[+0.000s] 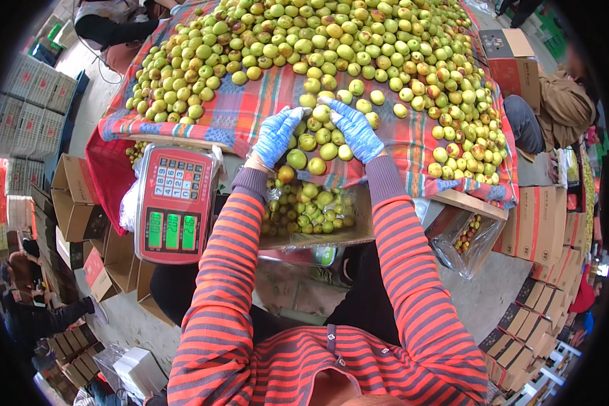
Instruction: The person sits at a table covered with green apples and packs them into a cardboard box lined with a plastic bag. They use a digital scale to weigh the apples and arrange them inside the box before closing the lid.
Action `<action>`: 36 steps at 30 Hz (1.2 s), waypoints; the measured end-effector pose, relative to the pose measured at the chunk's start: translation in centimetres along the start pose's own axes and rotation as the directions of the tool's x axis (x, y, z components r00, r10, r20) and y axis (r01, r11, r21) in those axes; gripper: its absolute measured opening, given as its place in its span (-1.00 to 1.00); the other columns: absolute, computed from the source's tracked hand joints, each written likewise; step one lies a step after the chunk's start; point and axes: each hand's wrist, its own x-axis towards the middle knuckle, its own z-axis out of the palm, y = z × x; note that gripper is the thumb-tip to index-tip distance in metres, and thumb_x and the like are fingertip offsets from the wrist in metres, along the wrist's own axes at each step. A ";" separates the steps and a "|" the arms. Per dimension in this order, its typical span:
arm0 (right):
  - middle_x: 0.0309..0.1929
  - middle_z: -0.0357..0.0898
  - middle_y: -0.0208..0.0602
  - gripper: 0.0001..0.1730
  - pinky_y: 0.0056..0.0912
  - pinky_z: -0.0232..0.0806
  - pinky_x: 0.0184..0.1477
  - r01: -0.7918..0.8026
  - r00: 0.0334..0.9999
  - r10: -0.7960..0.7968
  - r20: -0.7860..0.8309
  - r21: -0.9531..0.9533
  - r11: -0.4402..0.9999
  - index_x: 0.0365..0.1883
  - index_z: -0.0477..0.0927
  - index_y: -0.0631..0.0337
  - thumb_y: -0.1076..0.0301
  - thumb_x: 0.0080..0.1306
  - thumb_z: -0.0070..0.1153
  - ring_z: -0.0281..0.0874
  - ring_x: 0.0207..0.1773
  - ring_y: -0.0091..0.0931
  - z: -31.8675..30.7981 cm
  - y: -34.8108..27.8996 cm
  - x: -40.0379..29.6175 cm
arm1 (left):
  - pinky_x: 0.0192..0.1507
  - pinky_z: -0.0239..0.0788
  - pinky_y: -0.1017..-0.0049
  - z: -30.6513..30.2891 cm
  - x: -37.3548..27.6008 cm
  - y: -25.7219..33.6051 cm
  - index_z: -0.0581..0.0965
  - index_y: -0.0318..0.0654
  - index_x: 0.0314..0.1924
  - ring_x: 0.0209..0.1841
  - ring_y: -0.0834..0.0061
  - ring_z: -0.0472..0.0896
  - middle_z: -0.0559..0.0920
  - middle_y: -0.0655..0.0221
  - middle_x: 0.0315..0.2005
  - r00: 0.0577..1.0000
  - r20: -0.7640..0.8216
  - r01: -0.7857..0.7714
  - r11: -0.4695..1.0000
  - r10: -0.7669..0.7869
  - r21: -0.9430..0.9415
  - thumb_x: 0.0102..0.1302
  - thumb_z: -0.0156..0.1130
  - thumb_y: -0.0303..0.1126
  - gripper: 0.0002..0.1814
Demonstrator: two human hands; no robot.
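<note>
Green jujube fruits (335, 40), some with brown patches, lie heaped on a table covered with a red-and-blue plaid cloth (264, 101). My left hand (279, 133), in a blue knitted glove, touches the left side of a small group of fruits near the cloth's front edge. My right hand (352, 129), gloved alike, rests at the right side of that group, its fingertips close to the left ones. Whether either hand grips a fruit is hidden. Just below the hands, an open cardboard box (364, 215) lined with clear plastic holds more fruits.
A red digital scale (175, 203) with lit displays stands left of my forearm. A plastic-lined box (444, 228) sits under the table's right corner. Cardboard cartons (530, 223) stand at right, grey crates (35, 91) at left. People sit at the table's upper left and right (563, 111).
</note>
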 end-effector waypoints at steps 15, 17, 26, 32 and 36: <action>-0.01 0.55 -0.35 -0.59 -0.54 0.29 0.11 -0.090 0.988 0.113 0.107 -0.205 0.975 0.13 0.44 0.27 0.37 0.32 0.05 0.41 0.04 -0.64 4.3 -3.5 -7.6 | -0.39 0.33 0.59 -0.3 -4.1 0.1 0.61 -0.38 -0.29 -0.50 0.63 0.50 0.61 0.42 -0.54 0.909 -0.021 0.381 0.851 -0.416 -0.362 0.34 0.10 -0.18 -0.65; 0.00 0.54 -0.35 -0.59 -0.54 0.30 0.09 -0.066 0.971 0.126 0.201 -0.284 0.957 0.12 0.46 0.25 0.35 0.31 0.07 0.42 0.03 -0.63 4.1 -3.9 -8.3 | -0.62 0.28 0.58 0.1 -3.8 0.8 0.56 -0.43 -0.31 -0.68 0.59 0.46 0.53 0.40 -0.69 0.858 -0.091 0.389 0.755 -0.505 -0.528 0.36 0.06 -0.10 -0.56; 0.06 0.47 -0.14 -0.35 -0.25 0.21 0.19 -0.647 0.651 -0.241 -0.719 -0.693 0.320 0.16 0.36 0.18 0.11 0.13 0.16 0.39 0.12 -0.25 -11.9 -7.5 -13.0 | -0.51 0.51 0.37 -0.5 -1.1 0.2 0.42 -0.44 -0.17 -0.56 0.38 0.57 0.56 0.19 -0.56 0.761 -0.212 0.326 0.643 -0.614 -0.693 0.38 -0.03 -0.07 -0.55; 0.23 0.27 -0.15 -0.24 0.03 0.18 0.16 -0.808 0.581 0.026 -0.813 -0.581 -0.102 0.26 0.23 0.05 0.02 0.11 0.11 0.23 0.22 -0.10 -9.9 -8.0 -10.0 | -0.32 0.33 0.16 1.1 -0.8 -0.5 0.47 -0.27 -0.40 -0.41 0.01 0.55 0.56 0.01 -0.52 0.919 -0.390 0.229 0.731 0.055 0.642 0.33 0.02 -0.16 -0.69; 0.06 0.39 0.04 -0.37 -0.03 0.22 0.13 -0.619 0.785 0.024 -0.619 -0.784 0.048 0.14 0.34 0.07 0.06 0.12 0.10 0.35 0.14 -0.19 -8.9 -6.1 -6.8 | -0.38 0.41 0.23 3.5 -1.5 1.7 0.45 -0.14 -0.30 -0.42 0.17 0.58 0.54 0.18 -0.40 0.974 -0.209 0.154 0.407 0.092 0.900 0.36 -0.05 -0.15 -0.75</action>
